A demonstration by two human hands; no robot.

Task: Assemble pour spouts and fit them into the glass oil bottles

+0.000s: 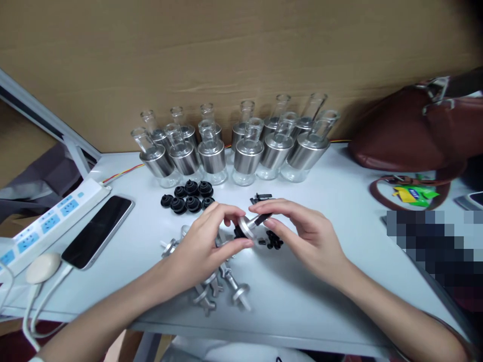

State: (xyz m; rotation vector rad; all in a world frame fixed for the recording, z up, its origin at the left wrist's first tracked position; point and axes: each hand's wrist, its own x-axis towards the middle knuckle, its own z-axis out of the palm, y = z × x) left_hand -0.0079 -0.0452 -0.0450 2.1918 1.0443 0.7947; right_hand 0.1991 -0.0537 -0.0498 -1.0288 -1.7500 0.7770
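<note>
At the centre of my view, my left hand (pixel 211 234) pinches a silver, disc-flanged metal fitting (pixel 247 228) by its rim; my right hand (pixel 311 234) pinches the narrow black piece (pixel 263 218) at its two-o'clock end. Steel-banded clear glass bottles (pixel 248 157) stand towards twelve.

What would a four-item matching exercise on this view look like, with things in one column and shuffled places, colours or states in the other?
Things:
1. Phone
2. Handbag
3. Glass bottles
4. Silver part

Descriptions:
A. Held in the left hand
B. Standing in two rows, with metal sleeves
C. Reddish brown, at the right
D. Lying beside the power strip, screen dark

Right pairs: 1-D, 2-C, 3-B, 4-A
</note>
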